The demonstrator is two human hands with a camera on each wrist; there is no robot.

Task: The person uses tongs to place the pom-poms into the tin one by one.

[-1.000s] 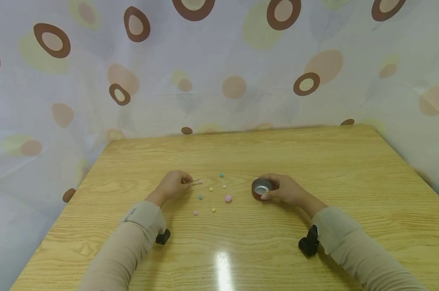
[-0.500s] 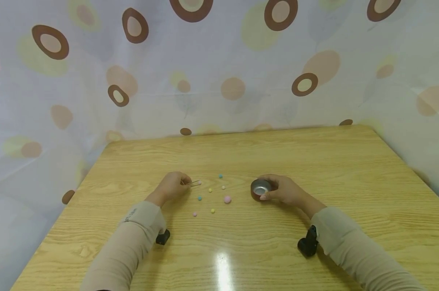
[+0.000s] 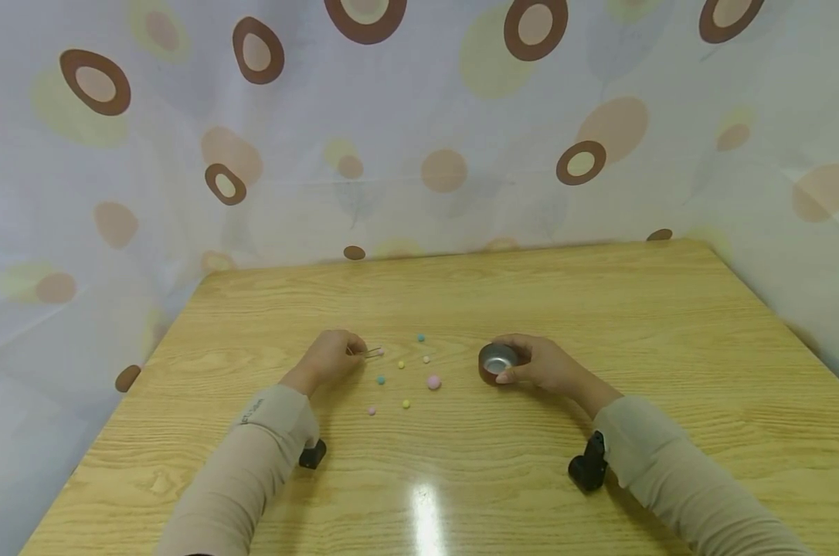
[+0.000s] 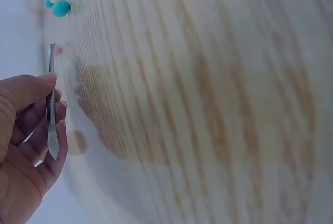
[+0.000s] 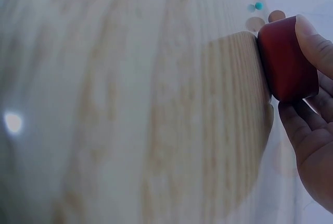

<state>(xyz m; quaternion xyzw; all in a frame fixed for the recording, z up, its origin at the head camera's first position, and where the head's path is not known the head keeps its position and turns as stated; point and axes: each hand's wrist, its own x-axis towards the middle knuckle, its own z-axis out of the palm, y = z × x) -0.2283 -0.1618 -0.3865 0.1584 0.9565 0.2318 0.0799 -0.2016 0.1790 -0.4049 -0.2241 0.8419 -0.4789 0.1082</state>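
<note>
Head view: little differs from half a second ago; at the yellow wood-grained table [image 3: 531, 301], the left hand [image 3: 329, 357] pinches silver metal tweezers [image 3: 371, 350], tips rightward by a small pink ball [image 3: 381, 353]; the right hand [image 3: 543, 363] grips a round dark-red bowl [image 3: 487, 374], mouth up. Left wrist: the tweezers' long axis runs vertically. Right wrist: thumb and fingers clasp the bowl.

From my seat I see a pale, softly creased sheet [image 3: 392, 100] hung behind the table [image 3: 586, 301] and along both its sides, printed with brown rings [image 3: 276, 52] and peach ovals [image 3: 443, 171]. The table is yellowish wood, its grain running mostly crosswise, and low in my head view a white glare [image 3: 426, 517] shines off the glossy top.
</note>
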